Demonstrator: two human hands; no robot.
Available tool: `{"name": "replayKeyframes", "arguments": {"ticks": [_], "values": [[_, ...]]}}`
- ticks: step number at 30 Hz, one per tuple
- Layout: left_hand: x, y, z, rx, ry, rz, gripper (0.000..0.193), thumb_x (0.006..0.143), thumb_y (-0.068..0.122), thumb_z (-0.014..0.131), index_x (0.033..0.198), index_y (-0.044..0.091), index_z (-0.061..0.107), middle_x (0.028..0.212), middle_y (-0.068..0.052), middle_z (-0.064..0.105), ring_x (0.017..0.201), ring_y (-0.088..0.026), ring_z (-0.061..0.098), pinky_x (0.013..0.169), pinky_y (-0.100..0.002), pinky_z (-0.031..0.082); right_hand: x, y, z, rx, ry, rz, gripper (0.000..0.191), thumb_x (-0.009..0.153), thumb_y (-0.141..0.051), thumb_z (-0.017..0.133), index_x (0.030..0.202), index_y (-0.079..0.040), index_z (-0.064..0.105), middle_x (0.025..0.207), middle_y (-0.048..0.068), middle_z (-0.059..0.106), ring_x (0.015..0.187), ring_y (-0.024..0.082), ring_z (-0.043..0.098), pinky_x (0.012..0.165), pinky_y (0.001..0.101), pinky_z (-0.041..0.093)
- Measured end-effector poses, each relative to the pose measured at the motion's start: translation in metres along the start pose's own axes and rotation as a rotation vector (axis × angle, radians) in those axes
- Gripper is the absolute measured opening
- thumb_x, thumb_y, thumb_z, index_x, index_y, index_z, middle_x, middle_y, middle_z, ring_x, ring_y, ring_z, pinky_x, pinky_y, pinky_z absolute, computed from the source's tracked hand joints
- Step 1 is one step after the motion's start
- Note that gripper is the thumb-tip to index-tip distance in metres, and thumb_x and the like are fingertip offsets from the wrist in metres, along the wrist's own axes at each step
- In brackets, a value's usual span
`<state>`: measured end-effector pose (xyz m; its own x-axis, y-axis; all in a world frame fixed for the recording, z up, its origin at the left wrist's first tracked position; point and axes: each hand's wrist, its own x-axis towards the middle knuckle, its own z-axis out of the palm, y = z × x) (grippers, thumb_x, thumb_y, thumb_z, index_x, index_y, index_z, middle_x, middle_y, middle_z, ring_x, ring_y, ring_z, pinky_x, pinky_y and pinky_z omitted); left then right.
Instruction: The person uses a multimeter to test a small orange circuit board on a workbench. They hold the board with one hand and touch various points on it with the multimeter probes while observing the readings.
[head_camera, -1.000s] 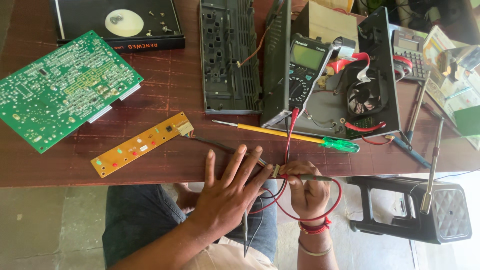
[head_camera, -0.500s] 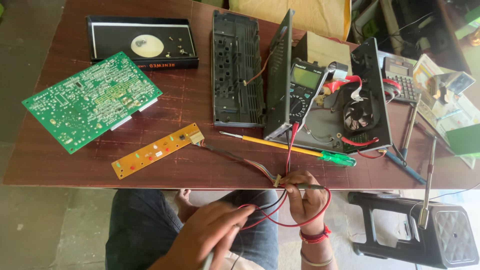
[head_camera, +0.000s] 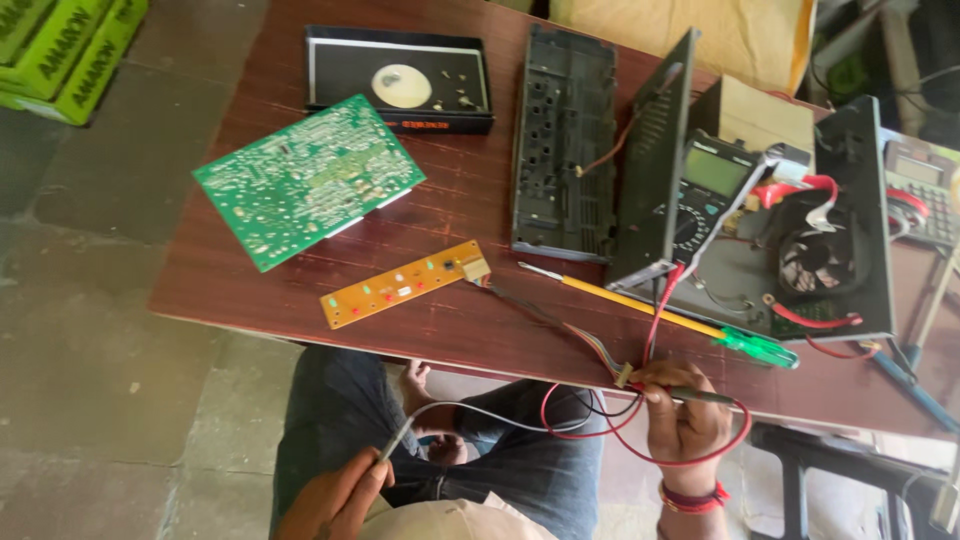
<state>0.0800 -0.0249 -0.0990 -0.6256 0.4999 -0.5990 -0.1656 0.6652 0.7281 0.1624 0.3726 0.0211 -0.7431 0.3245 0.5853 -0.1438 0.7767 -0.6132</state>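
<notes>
My right hand (head_camera: 686, 422) is at the table's near edge. It grips a dark test probe (head_camera: 706, 396) with a red lead (head_camera: 600, 425) and pinches the small white connector (head_camera: 624, 376) of a wire bundle. Those wires run to an orange strip board (head_camera: 400, 285) on the table. My left hand (head_camera: 335, 500) is low over my lap, closed on a thin grey pen-shaped tool (head_camera: 396, 446) with a grey cord. A multimeter (head_camera: 705, 190) leans in the opened black case (head_camera: 850, 250).
On the brown table (head_camera: 250, 290) lie a green circuit board (head_camera: 305, 180), a black tray (head_camera: 400, 80) with small parts, a black ribbed panel (head_camera: 565, 140) and a yellow screwdriver with a green handle (head_camera: 650, 305). Green boxes (head_camera: 60, 50) sit on the floor at left. A black stool (head_camera: 830, 470) is at right.
My left hand has left the table edge, dropped to my lap and now holds the thin grey tool. My right hand stays on the probe and connector. The view has shifted.
</notes>
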Motion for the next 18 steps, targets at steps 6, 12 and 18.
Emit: {"name": "replayKeyframes", "arguments": {"ticks": [6,12,18], "values": [[-0.013,0.057,-0.066,0.617,0.112,0.693,0.03,0.086,0.032,0.07,0.112,0.018,0.075,0.105,-0.004,0.063,0.104,-0.026,0.061,0.082,-0.044,0.048,-0.002,0.005,0.0,0.012,-0.011,-0.021,0.012,0.102,-0.011,0.063,0.101,0.0,0.061,0.095,0.012,0.072,0.088,0.024,0.072,0.079,0.0324,0.058],[-0.04,0.112,-0.119,0.84,0.35,0.983,0.045,0.084,0.019,0.067,0.129,0.021,0.072,0.108,0.0,0.058,0.118,-0.021,0.058,0.121,-0.061,0.023,-0.004,0.006,0.002,0.034,-0.003,-0.036,0.013,0.103,-0.013,0.062,0.102,-0.001,0.059,0.095,0.012,0.072,0.089,0.024,0.072,0.08,0.0328,0.058],[-0.028,0.167,-0.125,0.613,0.637,1.125,0.028,0.089,0.024,0.071,0.116,0.021,0.068,0.118,0.009,0.065,0.134,-0.02,0.055,0.126,-0.059,0.017,-0.003,0.004,0.002,0.01,-0.014,-0.011,0.014,0.103,-0.014,0.061,0.102,0.0,0.059,0.094,0.013,0.072,0.089,0.024,0.072,0.081,0.0336,0.058]]}}
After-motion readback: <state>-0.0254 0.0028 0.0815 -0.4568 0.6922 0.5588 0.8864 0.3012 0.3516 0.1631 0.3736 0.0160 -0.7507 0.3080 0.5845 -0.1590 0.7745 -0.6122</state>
